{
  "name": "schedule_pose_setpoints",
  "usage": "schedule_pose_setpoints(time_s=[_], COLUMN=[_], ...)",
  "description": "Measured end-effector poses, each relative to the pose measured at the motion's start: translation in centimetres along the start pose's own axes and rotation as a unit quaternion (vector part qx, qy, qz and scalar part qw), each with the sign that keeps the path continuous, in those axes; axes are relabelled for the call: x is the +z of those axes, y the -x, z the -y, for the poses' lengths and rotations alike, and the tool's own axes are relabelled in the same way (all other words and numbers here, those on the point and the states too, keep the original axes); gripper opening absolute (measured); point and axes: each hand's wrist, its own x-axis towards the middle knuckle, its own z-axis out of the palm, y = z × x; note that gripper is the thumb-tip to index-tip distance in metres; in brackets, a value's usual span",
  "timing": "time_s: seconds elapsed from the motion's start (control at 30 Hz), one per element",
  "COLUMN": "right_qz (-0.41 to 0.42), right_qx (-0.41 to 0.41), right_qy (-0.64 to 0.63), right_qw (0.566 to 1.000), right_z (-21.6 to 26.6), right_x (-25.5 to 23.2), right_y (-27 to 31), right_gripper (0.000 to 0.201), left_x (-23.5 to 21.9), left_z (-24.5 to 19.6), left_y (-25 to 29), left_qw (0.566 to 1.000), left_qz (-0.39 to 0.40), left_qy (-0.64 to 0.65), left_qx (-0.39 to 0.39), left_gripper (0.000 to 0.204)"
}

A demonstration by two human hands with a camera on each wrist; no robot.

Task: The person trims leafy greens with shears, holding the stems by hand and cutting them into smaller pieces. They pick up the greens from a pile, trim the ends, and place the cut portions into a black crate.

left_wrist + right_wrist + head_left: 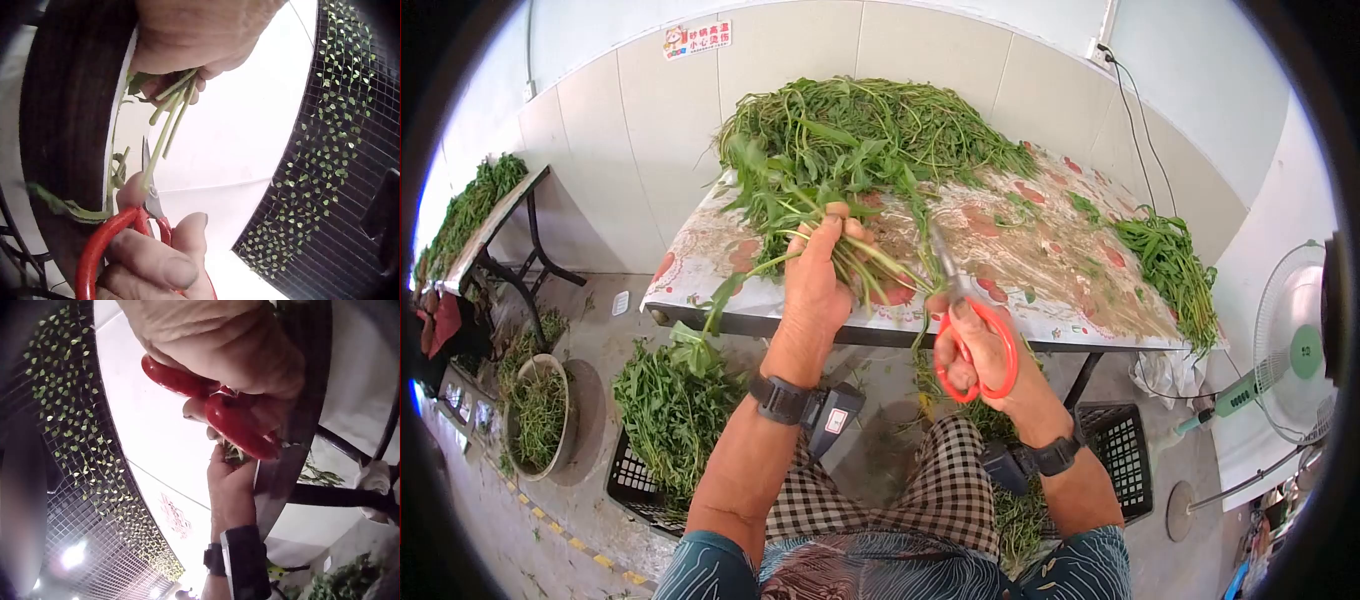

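My left hand (818, 275) grips a small bunch of leafy green stems (880, 258) over the front of the table, leaves to the left and cut ends toward the right hand. Red-handled scissors (956, 285) are in my right hand (990, 345), fingers through the loops and blades pointing up and away. In the left wrist view one long stem (164, 140) reaches down to the scissors (94, 250), beside the blade and a fingertip. The right wrist view shows the red handles (240, 428) below the hand, with the left hand (231, 494) beyond.
A large heap of greens (880, 125) lies at the back of the flowered tablecloth (1060, 280), a smaller pile (1170, 270) at its right edge. Below are black crates (1125, 450) and greens (670, 420). A basin (565, 440) stands left, a fan (1290, 340) right.
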Motion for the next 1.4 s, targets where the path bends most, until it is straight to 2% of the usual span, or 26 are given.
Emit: schedule_pose_setpoints(time_s=[0.03,0.07,0.1,0.13,0.17,0.23,0.27,0.37,0.47,0.57,0.6,0.73,0.83,0.93,1.03,1.13,1.23,1.4], right_qz=[-0.074,-0.145,-0.213,-0.264,-0.27,-0.274,-0.256,-0.255,-0.307,-0.294,-0.279,-0.262,-0.23,-0.186,-0.177,-0.164,-0.146,-0.158], right_qx=[-0.078,-0.152,-0.223,-0.217,-0.254,-0.32,-0.277,-0.314,-0.301,-0.267,-0.294,-0.218,-0.153,-0.24,-0.184,-0.212,-0.227,-0.253], right_qy=[0.108,0.214,0.314,0.365,0.449,0.603,0.624,0.647,0.516,0.521,0.578,0.645,0.682,0.469,0.301,0.237,0.182,0.157], right_qw=[0.988,0.954,0.898,0.866,0.813,0.678,0.684,0.646,0.74,0.755,0.708,0.684,0.678,0.829,0.919,0.934,0.946,0.942], right_z=[0.2,0.3,0.4,0.7,0.6,0.2,0.0,-0.2,-0.4,1.3,2.1,2.5,1.7,0.9,1.5,1.4,0.6,0.3], right_x=[-0.2,-0.4,-0.5,-0.8,-1.3,-2.3,-2.3,-2.3,-3.5,-3.5,-2.9,-1.9,-3.2,-4.9,-4.4,-4.1,-4.5,-4.5], right_y=[0.1,0.1,0.3,0.5,0.5,0.4,0.5,0.7,0.2,-0.3,-0.4,-4.0,-7.2,-8.9,-7.7,-6.8,-7.0,-6.7], right_gripper=[0.05,0.047,0.046,0.036,0.035,0.033,0.035,0.033,0.029,0.027,0.029,0.032,0.038,0.041,0.046,0.044,0.044,0.045], left_x=[0.1,0.1,0.0,-0.3,-0.6,-0.7,-0.6,-0.7,-0.5,-0.3,-0.3,-0.5,-0.5,-0.2,0.0,0.0,0.5,1.5], left_z=[0.0,0.1,0.2,0.2,0.2,0.0,0.0,-0.3,-0.3,-0.3,-0.2,-0.2,-0.4,-0.7,-0.4,0.2,0.4,1.8], left_y=[-0.1,-0.2,-0.1,-0.1,-0.2,-0.3,-0.3,0.0,0.0,0.1,0.0,0.1,0.2,0.3,0.2,0.0,0.1,0.4], left_qw=[1.0,1.0,0.999,0.999,0.999,0.999,0.999,0.999,0.999,0.999,0.999,0.998,0.998,0.994,0.988,0.983,0.984,0.984], left_qz=[-0.005,-0.011,-0.017,-0.009,0.001,0.022,0.009,0.028,0.032,0.035,0.039,0.046,0.05,0.057,0.079,0.096,0.064,0.046], left_qy=[-0.006,-0.012,-0.018,-0.012,-0.006,0.008,0.009,-0.012,-0.023,-0.03,-0.03,-0.036,-0.043,-0.075,-0.116,-0.144,-0.144,-0.135], left_qx=[0.012,0.024,0.035,0.037,0.038,0.041,0.035,0.017,0.018,0.016,0.014,0.003,-0.015,-0.049,-0.066,-0.068,-0.081,-0.111], left_gripper=[0.007,0.007,0.008,0.009,0.009,0.01,0.008,0.007,0.007,0.008,0.009,0.012,0.013,0.013,0.012,0.014,0.014,0.015])
